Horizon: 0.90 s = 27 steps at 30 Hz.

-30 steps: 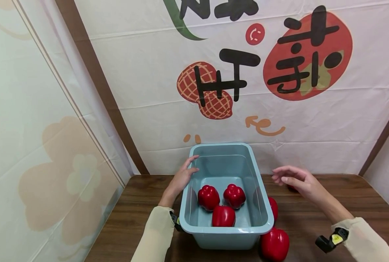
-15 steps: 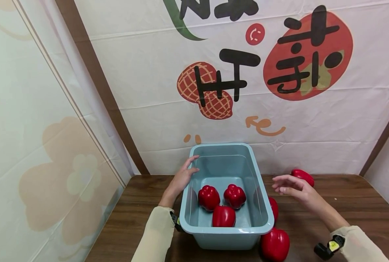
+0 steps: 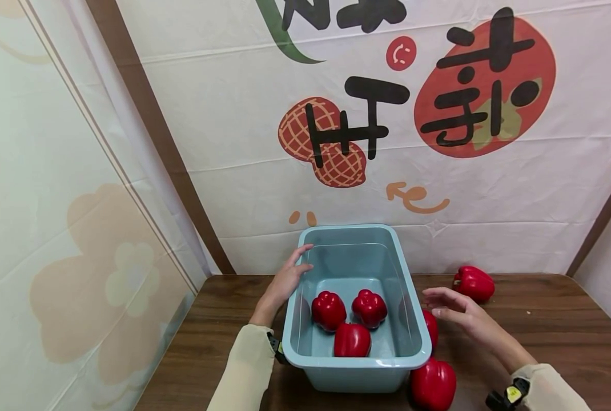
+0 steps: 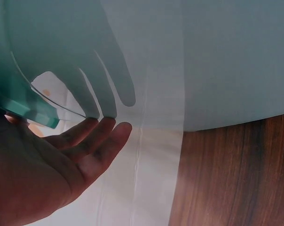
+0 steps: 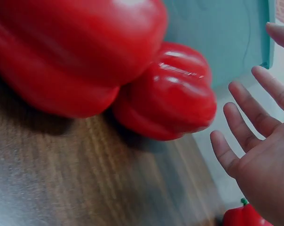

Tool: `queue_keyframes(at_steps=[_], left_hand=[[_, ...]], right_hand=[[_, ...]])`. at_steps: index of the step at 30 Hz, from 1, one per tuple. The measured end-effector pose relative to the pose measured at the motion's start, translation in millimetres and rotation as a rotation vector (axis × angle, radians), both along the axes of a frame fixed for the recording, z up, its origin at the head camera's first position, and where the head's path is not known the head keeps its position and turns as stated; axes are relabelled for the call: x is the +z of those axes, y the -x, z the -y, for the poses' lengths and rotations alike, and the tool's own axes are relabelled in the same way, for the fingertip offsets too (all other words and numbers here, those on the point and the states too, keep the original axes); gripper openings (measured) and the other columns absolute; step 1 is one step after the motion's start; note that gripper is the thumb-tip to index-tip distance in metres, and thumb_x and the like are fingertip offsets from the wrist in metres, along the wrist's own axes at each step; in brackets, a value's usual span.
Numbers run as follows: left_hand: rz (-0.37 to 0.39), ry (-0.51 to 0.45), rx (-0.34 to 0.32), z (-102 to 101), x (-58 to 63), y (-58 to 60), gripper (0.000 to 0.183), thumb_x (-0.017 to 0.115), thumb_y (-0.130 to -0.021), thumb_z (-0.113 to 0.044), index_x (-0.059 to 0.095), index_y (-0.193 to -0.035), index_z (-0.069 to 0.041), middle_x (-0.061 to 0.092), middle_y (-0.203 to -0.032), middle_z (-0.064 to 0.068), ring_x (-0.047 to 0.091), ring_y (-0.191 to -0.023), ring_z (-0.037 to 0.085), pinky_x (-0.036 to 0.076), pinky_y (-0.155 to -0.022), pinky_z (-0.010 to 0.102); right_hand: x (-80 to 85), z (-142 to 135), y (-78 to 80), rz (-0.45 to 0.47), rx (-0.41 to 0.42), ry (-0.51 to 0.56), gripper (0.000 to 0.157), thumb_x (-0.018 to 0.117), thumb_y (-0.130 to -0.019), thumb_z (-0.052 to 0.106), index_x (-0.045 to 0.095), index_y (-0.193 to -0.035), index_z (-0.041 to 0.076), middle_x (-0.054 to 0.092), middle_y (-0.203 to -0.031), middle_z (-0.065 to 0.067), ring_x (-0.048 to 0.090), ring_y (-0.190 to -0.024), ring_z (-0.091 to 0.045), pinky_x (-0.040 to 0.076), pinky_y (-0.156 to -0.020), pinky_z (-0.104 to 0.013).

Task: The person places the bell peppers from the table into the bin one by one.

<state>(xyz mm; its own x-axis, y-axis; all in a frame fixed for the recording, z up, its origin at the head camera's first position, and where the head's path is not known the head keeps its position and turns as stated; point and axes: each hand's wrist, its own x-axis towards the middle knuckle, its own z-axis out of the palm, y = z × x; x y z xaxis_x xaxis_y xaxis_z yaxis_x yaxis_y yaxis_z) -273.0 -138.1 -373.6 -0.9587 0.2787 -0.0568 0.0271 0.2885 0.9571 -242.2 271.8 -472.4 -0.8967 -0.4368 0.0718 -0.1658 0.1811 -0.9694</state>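
Right now, a deep, pale blue plastic tub (image 3: pixel 354 379) sits on the brown wooden bench (image 3: pixel 557 314). Three shiny red peppers lie on its floor: a left pepper (image 3: pixel 328 311), a right pepper (image 3: pixel 369 308) and a front pepper (image 3: pixel 352 340) close to the near wall.

The left hand (image 3: pixel 284 281) is at the tub's left side. Its finger and thumb tips reach over the rim, and its other fingers lie nearly straight along the outside wall.

The right hand (image 3: pixel 459 311) hangs over the bench, just beside the tub's right side. Its fingers are spread apart and a little bent, with air between them and the peppers.

Three more red peppers are outside the tub. A half-hidden pepper (image 3: pixel 431 328) is close to the right wall, a big near pepper (image 3: pixel 433 383) is by the front corner, and a far pepper (image 3: pixel 474 283) lies at the back, near the white cloth (image 3: pixel 516 220).
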Motion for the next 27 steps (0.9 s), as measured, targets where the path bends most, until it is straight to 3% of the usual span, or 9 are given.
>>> queue_keyframes(at_steps=[2, 6, 9, 18, 24, 27], left_hand=[[-0.004, 0.0, -0.003, -0.8, 4.0, -3.6, 0.053, 0.039, -0.103, -0.018, 0.029, -0.155, -0.015, 0.019, -0.161, 0.021, 0.041, -0.131, 0.043, 0.049, -0.097, 0.052], [-0.003, 0.0, -0.003, -0.8, 3.8, -3.1, 0.053, 0.039, -0.103, -0.018, 0.029, -0.155, -0.015, 0.018, -0.161, 0.02, 0.039, -0.132, 0.044, 0.049, -0.098, 0.052], [-0.002, 0.001, 0.0, -0.9, 3.8, -3.0, 0.053, 0.039, -0.103, -0.018, 0.029, -0.155, -0.015, 0.018, -0.161, 0.02, 0.04, -0.132, 0.044, 0.05, -0.097, 0.051], [-0.019, 0.001, 0.029, -3.5, 4.8, -3.7, 0.054, 0.044, -0.1, -0.016, 0.035, -0.153, -0.013, 0.021, -0.161, 0.016, 0.038, -0.133, 0.038, 0.039, -0.104, 0.059], [-0.014, 0.011, 0.028, -3.3, 5.2, -4.3, 0.054, 0.043, -0.101, -0.017, 0.033, -0.153, -0.013, 0.021, -0.161, 0.018, 0.04, -0.131, 0.041, 0.044, -0.1, 0.057], [-0.011, 0.01, 0.025, -3.2, 5.2, -3.5, 0.053, 0.042, -0.101, -0.017, 0.033, -0.153, -0.014, 0.02, -0.161, 0.018, 0.04, -0.132, 0.042, 0.044, -0.1, 0.056]], right_hand=[[-4.4, 0.7, 0.7, 0.014, 0.016, 0.004, 0.051, 0.055, -0.098, 0.015, 0.04, -0.142, -0.006, 0.06, -0.133, -0.005, 0.061, -0.118, -0.015, 0.05, -0.094, -0.03], [-9.3, 1.6, 1.1, 0.039, 0.049, 0.012, 0.053, 0.053, -0.099, 0.014, 0.035, -0.144, -0.008, 0.062, -0.128, 0.008, 0.06, -0.116, -0.009, 0.05, -0.094, -0.027], [-11.1, 2.2, 1.2, 0.058, 0.053, 0.004, 0.053, 0.052, -0.099, 0.014, 0.036, -0.145, -0.005, 0.061, -0.128, 0.009, 0.06, -0.115, -0.006, 0.05, -0.093, -0.027], [-21.5, 3.9, 4.5, 0.054, 0.083, 0.034, 0.048, 0.053, -0.098, 0.012, 0.041, -0.143, -0.001, 0.06, -0.131, 0.004, 0.059, -0.117, -0.012, 0.049, -0.095, -0.029], [-24.2, 7.3, 5.7, 0.073, 0.077, -0.022, 0.053, 0.058, -0.096, 0.018, 0.042, -0.145, 0.004, 0.054, -0.137, -0.006, 0.053, -0.121, -0.015, 0.044, -0.097, -0.039], [-26.9, 7.7, 5.4, 0.084, 0.083, -0.022, 0.056, 0.06, -0.095, 0.019, 0.042, -0.146, 0.006, 0.053, -0.137, -0.005, 0.051, -0.121, -0.013, 0.044, -0.097, -0.038]])
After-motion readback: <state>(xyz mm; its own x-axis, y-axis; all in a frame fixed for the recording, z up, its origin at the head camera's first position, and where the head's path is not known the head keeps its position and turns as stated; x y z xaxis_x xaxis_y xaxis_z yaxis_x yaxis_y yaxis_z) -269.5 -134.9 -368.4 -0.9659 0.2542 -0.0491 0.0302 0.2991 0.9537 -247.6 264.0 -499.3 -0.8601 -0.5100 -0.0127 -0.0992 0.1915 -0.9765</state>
